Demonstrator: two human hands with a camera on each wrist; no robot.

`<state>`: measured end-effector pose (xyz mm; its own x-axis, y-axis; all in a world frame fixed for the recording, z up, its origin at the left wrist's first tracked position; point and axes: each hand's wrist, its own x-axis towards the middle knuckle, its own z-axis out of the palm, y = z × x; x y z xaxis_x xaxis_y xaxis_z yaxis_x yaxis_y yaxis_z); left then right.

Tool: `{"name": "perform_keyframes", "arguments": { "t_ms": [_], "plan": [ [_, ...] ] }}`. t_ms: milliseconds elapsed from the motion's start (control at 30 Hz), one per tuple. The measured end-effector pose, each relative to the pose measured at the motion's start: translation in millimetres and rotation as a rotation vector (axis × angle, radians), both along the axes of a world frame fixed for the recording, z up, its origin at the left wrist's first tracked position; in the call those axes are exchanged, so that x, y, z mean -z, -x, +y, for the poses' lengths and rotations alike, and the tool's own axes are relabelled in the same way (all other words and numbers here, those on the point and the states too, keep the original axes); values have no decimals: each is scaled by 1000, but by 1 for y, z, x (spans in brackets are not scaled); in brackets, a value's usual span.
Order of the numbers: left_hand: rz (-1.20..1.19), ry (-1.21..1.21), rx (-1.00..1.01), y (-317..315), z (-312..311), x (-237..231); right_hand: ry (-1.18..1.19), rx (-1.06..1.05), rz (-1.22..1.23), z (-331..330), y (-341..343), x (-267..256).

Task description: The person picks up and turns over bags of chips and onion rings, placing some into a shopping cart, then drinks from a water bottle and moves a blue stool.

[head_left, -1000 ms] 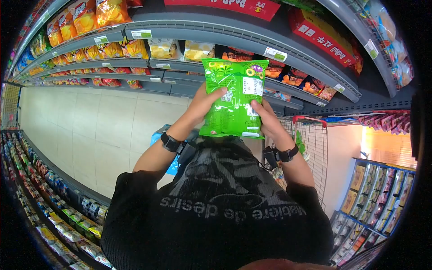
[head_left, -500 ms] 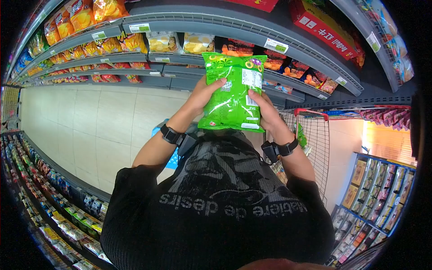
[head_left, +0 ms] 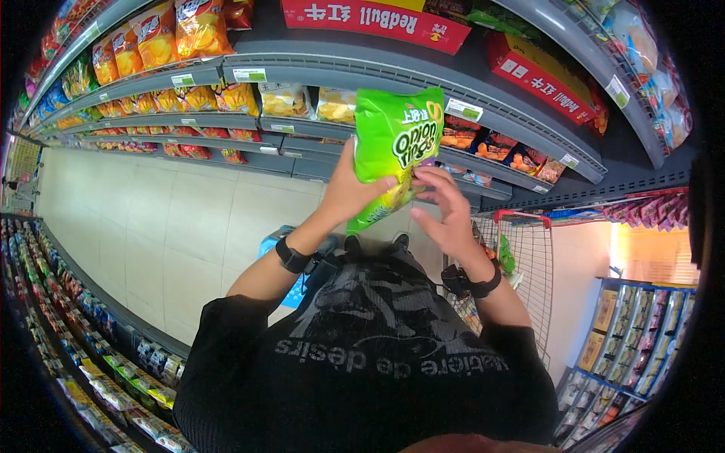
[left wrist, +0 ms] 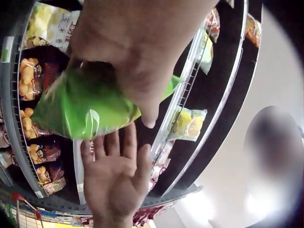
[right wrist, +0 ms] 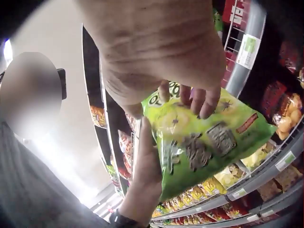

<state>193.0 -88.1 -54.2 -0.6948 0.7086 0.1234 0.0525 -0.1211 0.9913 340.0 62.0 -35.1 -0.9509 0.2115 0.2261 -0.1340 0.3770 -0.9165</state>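
Note:
A bright green bag of onion rings (head_left: 396, 128) is held up in front of the shelf, its printed front with "Onion rings" lettering showing in the head view. My left hand (head_left: 349, 189) grips the bag's left side, thumb across the front and the other fingers hidden behind. Just off its right side is my right hand (head_left: 445, 211), fingers loosely bent, their tips right at the bag's front. The left wrist view shows the right palm (left wrist: 114, 183) spread under the bag's edge. In the right wrist view the bag (right wrist: 204, 142) tilts below the right fingers (right wrist: 209, 102).
Snack shelves (head_left: 317, 68) curve across the front, with orange chip bags (head_left: 155, 34) at upper left and red Red Bull boxes (head_left: 377, 23) above. A wire shopping cart (head_left: 529, 264) stands at right. Something blue (head_left: 276, 241) sits on the floor beside the left forearm.
The bag has turned from its back to its printed front and now tilts. The right hand has let go of its right edge and moved slightly away, while the left hand keeps hold.

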Motion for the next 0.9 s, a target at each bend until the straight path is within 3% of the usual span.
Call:
{"name": "perform_keyframes", "arguments": {
  "t_ms": [33,133,200,233,333,400,533,600,833,900],
  "plan": [
    [-97,28,27,6,0,0,-130,45,100,10,2,4],
    [-239,6,107,22,4,1,77,406,57,27,16,-7],
    [-254,-71,177,37,10,-3,226,310,56,39,27,-13],
    [-93,-121,208,49,19,-6,253,251,63,44,33,-20],
    [388,-1,-33,74,46,-44,181,231,156,64,56,-45],
    [225,-71,10,103,77,-52,-50,376,180,81,76,-60],
    [603,-130,-50,112,108,-79,-162,429,412,109,113,-61],
    [609,-84,-57,109,114,-89,-268,452,471,127,123,-56],
    [721,-96,-39,118,143,-78,-285,522,561,138,119,-50],
    [686,-132,-146,124,158,-70,-266,531,482,145,119,-38]
  ]
}}
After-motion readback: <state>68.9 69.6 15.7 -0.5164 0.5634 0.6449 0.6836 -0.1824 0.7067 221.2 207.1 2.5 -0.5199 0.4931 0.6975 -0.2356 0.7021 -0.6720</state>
